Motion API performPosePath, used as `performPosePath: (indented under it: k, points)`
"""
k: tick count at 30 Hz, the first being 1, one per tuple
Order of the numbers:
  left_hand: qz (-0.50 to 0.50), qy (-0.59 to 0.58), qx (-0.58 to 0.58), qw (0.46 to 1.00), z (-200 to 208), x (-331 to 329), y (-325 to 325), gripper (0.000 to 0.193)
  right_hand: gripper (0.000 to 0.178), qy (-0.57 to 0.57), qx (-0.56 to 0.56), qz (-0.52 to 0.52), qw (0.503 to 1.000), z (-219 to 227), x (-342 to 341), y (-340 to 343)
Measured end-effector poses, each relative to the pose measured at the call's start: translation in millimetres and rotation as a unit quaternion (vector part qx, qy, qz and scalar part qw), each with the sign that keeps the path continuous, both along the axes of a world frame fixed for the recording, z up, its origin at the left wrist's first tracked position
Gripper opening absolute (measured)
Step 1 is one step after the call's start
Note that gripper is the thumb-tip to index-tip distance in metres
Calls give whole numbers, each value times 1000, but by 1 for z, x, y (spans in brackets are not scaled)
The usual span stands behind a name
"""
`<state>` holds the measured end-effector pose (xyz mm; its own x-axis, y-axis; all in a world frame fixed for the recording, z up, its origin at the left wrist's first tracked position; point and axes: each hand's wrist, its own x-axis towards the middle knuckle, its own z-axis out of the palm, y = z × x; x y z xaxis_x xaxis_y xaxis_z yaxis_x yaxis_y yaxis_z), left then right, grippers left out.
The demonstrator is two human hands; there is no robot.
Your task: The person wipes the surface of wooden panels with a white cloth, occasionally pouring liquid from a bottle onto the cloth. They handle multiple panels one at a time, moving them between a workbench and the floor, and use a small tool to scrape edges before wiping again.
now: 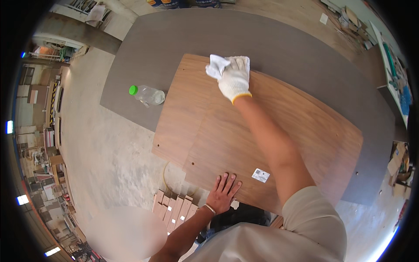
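Observation:
A brown wood-grain panel (227, 131) lies across a larger grey board (200, 32), and the panel's seam or edge suggests a second one under or beside it. At the far edge of the wood, my right hand (236, 81), in a white knit glove with a yellow cuff, presses a white cloth (217, 66) onto the surface. Bare and flat, my left hand (223, 196) rests with fingers spread on the near edge. A small white label (260, 175) is stuck on the panel to the right of that hand.
A clear plastic bottle (150, 94) with a green cap is on the grey board, left of the panel. Several wood strips (174, 212) are low down at the near left. Cardboard scraps (398, 163) lie at the right; a thick beam (80, 31) shows at the far left.

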<state>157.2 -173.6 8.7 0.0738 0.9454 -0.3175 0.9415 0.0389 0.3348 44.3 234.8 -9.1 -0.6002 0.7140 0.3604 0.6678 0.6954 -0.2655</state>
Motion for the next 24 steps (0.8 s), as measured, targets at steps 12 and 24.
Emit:
performPosePath:
  k: [12,24]
  points:
    - [-5,-11,19,1000,-8,-2,-3,85,44,14,88,-21,996,-27,31,9]
    - [-5,-14,12,1000,-11,-2,-8,79,47,-112,70,-139,981,-7,236,19]
